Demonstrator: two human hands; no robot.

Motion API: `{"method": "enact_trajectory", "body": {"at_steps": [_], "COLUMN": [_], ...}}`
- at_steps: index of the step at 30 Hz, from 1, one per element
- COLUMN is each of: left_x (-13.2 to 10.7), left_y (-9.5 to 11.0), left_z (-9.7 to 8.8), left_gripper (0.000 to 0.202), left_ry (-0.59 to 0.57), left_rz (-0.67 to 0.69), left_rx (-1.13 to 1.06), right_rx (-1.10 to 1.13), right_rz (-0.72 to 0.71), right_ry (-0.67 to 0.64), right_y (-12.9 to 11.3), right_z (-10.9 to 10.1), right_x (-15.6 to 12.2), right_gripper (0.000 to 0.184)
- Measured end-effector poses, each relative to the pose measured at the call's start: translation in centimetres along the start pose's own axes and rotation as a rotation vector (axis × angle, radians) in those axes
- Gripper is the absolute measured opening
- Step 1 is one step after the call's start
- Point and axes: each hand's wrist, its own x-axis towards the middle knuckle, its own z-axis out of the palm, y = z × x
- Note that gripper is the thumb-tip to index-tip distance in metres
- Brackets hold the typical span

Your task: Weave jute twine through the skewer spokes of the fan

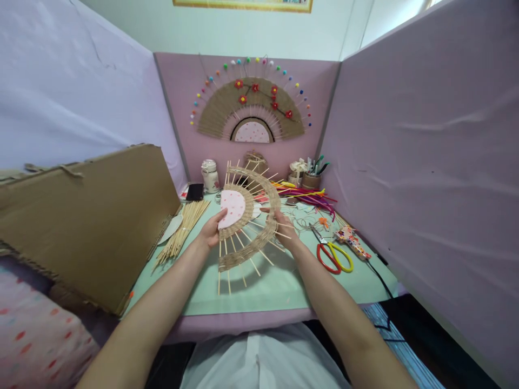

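A half-round woven fan [270,237] is held up over the table between my two hands, its straight side turned left. It has thin wooden sticks fanning out, a twine-wrapped inner arc, a wider outer twine band, and a pink spotted half-disc [233,208] at its centre. My left hand [211,228] grips the straight edge by the half-disc, with the thumb in front. My right hand [284,227] is closed around the outer twine band on the right side. Fingers of both hands are partly hidden behind the fan.
Scissors [334,256] with red and yellow handles and a flower-patterned glue gun [352,242] lie right. A bundle of sticks [182,229] and a cardboard sheet [89,216] are left. Behind are a jar [210,175], pipe cleaners [314,199] and a finished fan [219,111] on the wall.
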Motion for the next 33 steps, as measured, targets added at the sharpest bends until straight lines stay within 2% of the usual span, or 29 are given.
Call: {"method": "enact_trajectory", "body": {"at_steps": [3,7,11,16,20,25,33], "left_x": [-0.8,-1.5,-1.5,-1.4,-1.7,-2.0,-1.8], "left_y": [0.1,0.3,0.4,0.6,1.0,1.3,1.2], "left_z": [-1.5,-2.4,-2.7,-3.3,-3.3,-3.3,-3.9], "left_gripper": [0.051,0.05,0.049,0.049,0.049,0.047,0.048], "left_ry": [0.035,0.079,0.108,0.141,0.201,0.239,0.238], "left_rz": [0.008,0.037,0.049,0.062,0.053,0.046,0.029], "left_rx": [0.01,-0.006,-0.01,0.012,0.047,0.06,0.103], "right_rx": [0.048,-0.043,-0.287,-0.524,-0.632,-0.681,-0.757], "right_rz": [0.022,-0.007,-0.132,-0.369,-0.512,-0.585,-0.61], "right_ry": [-0.131,-0.158,-0.084,0.103,0.212,0.308,0.274], "right_y": [0.2,0.3,0.3,0.2,0.2,0.0,0.2], "right_z": [-0.9,-2.0,-2.2,-2.1,-2.4,-2.7,-3.0], "right_x": [0.0,0.3,0.3,0.3,0.4,0.2,0.4], "right_gripper": [0.044,0.032,0.022,0.02,0.021,0.022,0.02]}}
